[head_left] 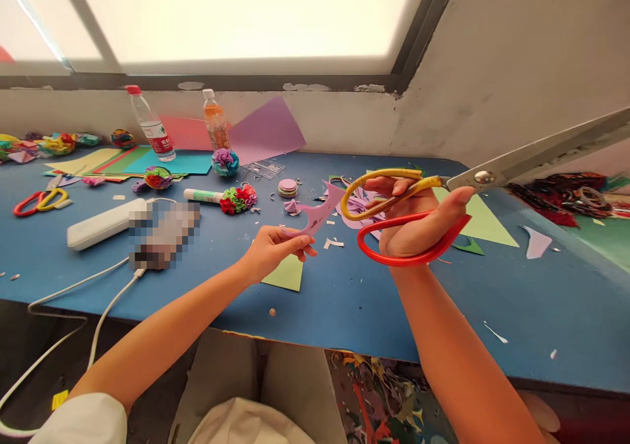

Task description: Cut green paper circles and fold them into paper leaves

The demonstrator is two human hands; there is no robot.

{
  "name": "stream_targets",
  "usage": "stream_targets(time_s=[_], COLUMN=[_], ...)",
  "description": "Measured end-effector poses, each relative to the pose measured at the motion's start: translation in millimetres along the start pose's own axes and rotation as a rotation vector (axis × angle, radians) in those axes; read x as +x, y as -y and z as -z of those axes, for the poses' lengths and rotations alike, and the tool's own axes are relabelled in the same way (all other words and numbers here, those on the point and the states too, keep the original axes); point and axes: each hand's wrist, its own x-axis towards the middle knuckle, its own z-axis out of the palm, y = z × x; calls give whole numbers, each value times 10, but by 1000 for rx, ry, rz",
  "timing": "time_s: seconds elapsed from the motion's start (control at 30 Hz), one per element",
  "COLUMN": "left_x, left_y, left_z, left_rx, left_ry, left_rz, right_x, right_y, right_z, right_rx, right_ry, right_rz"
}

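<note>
Purple paper scrap (325,211) is up over the blue desk (344,306), pinched by the left hand (275,250) in a thumb-and-finger grip; the right hand (408,235) is curled round the scissors (485,177), blades aimed away. For neat snips I'd turn the paper, not the blades.

At the lower left of the frame we wear a loose white sleeve (83,421), its plain hem ending near the elbow. At the bottom centre our pale cream top (246,424) shows soft creases, and just above it come our trouser legs (216,385), a dull greyish beige. Our left hand (275,250), right hand (427,233) and slim forearms (172,332) are bare
</note>
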Motion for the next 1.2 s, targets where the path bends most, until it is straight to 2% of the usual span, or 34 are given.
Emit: stream_targets(time_s=[0.13, 0.43, 0.63, 0.73, 0.83, 1.0, 1.13, 1.2], left_x=[5, 11, -1, -44, -89, -117, -135, -148], left_y=[-9, -15, -2, 20, 39, 31, -10, -27], left_z=[2, 0, -3, 2, 12, 20, -10, -30], left_rx=[11, 30, 70, 244, 493, 783, 882, 903], left_ry=[-11, -10, -8, -33, -48, 32, 128, 158], left_rz=[-12, -21, -82, -236, -493, -850, -1143, -1237], right_x=[-5, 68, 19, -7, -13, -39, -90, -123], right_y=[-26, -68, -8, 25, 50, 109, 143, 159], right_z=[3, -34, -52, -56, -53, -63, -78, -85], right_rx=[-28, -14, 79, 164, 260, 339, 289, 265], right_ry=[-30, -110, -50, -17, 15, 131, 216, 248], right_rz=[23, -78, -134, -207, -338, -540, -542, -528])
